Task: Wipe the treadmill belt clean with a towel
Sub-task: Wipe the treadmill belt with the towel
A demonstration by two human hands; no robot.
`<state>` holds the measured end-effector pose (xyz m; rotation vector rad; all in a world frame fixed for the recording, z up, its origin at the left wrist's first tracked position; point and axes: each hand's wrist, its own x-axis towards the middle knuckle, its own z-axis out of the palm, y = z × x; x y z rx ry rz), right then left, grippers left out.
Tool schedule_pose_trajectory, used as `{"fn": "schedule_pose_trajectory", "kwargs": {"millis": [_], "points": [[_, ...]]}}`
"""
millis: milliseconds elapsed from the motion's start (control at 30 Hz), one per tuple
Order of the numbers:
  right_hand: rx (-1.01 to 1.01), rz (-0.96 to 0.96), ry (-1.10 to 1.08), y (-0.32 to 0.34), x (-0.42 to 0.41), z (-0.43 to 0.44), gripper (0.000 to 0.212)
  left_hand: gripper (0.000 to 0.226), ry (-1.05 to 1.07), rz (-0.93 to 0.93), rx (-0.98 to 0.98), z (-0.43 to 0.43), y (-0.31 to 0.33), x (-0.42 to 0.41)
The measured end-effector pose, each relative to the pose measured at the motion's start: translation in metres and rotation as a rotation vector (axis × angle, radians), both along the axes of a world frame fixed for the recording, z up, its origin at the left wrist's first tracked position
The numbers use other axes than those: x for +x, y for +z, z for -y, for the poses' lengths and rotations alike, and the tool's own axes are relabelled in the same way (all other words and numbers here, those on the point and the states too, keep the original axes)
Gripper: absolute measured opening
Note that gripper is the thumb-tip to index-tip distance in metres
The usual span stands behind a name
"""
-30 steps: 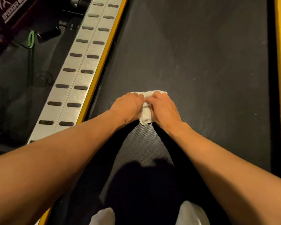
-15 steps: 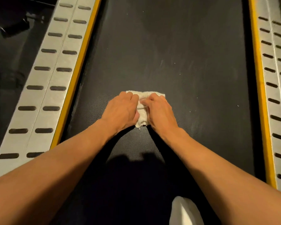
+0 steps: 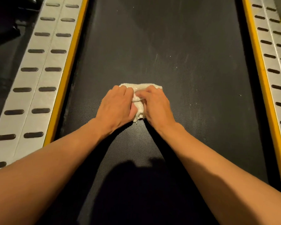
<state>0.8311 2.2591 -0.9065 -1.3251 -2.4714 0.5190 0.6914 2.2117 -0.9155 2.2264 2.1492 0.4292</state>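
Observation:
A small cream towel [image 3: 139, 109] lies bunched on the black treadmill belt [image 3: 169, 46], near the belt's middle. My left hand [image 3: 116, 108] presses on its left half and my right hand [image 3: 156, 106] on its right half, fingers curled over the cloth. Most of the towel is hidden under both hands; only its far edge and a strip between the thumbs show. Faint pale smears and specks mark the belt to the right of the hands.
Silver side rails with dark slots run along both sides, the left rail [image 3: 32, 82] and the right rail [image 3: 276, 62], each edged by a yellow strip. Dark floor and a black object [image 3: 3, 34] lie beyond the left rail.
The view has swung right, so both rails now show. My hands with the towel have shifted from near the left edge toward the belt's middle.

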Motion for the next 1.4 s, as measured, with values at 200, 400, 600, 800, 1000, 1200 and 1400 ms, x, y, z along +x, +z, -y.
{"fn": "schedule_pose_trajectory", "kwargs": {"millis": [200,400,600,800,1000,1200,1400], "points": [[0.017,-0.029,0.038,0.000,0.023,0.000,0.029,0.019,-0.007,-0.207,-0.012,0.003,0.006,0.011],[-0.086,-0.132,-0.079,-0.014,0.034,-0.005,0.020,0.021,-0.071,-0.252,-0.003,-0.003,0.010,0.032],[-0.037,-0.156,-0.018,-0.010,0.062,-0.004,0.025,0.022,-0.143,-0.156,-0.062,-0.011,0.021,0.045],[-0.114,0.013,0.036,0.006,0.069,0.006,0.046,0.030,-0.123,-0.150,-0.133,-0.013,0.028,0.060],[-0.132,0.070,0.016,0.015,0.082,-0.003,0.053,0.028,-0.108,-0.081,-0.204,-0.017,0.032,0.070],[-0.159,0.142,0.072,0.016,0.100,-0.002,0.055,0.035,-0.167,-0.143,-0.301,-0.008,0.033,0.085],[-0.120,0.167,0.053,0.012,0.105,-0.019,0.052,0.048,-0.117,-0.121,-0.414,-0.011,0.035,0.092]]}}
